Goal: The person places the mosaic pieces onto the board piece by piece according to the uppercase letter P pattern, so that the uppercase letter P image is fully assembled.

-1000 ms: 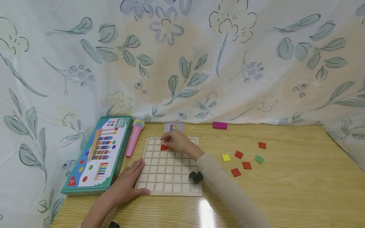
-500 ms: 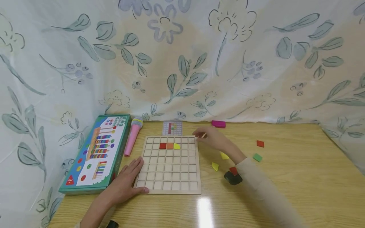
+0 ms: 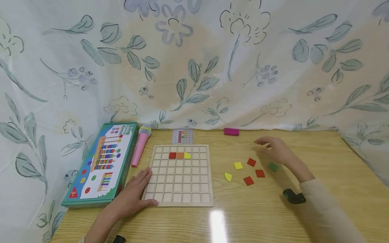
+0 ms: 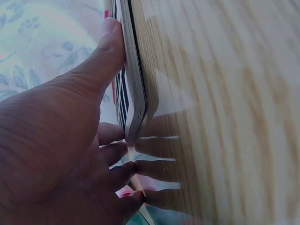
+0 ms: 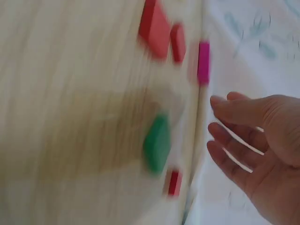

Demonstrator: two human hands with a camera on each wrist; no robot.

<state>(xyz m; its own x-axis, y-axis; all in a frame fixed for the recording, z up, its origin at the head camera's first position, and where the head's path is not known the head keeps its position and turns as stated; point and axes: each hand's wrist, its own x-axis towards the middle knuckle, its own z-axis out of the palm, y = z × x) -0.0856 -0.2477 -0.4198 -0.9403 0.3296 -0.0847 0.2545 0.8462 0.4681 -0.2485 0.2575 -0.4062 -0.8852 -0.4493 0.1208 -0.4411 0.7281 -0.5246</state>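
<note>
My left hand (image 3: 132,192) rests with fingers laid out at the left front corner of a wooden grid board (image 3: 181,187), thumb over its front edge. In the left wrist view the thumb lies along the board's edge (image 4: 136,93). On the board, a red tile (image 3: 172,155), an orange tile (image 3: 180,155) and a yellow rounded tile (image 3: 187,155) sit side by side. My right hand (image 3: 278,150) hovers over the table by a green tile (image 3: 273,166), fingers loosely bent, holding nothing. Past the green tile, the right wrist view shows a red tile (image 5: 174,183).
Several red tiles (image 3: 248,181), a yellow square tile (image 3: 238,165) and a yellow quarter-round tile (image 3: 228,177) lie right of the board. Behind it is a pattern card (image 3: 182,136). A magenta block (image 3: 231,132), pink microphone (image 3: 141,146) and game box (image 3: 101,165) stand around.
My right hand has left the board and moved right across the loose tiles, uncovering the orange and yellow tiles in the grid. My left hand has stayed at the board's corner.
</note>
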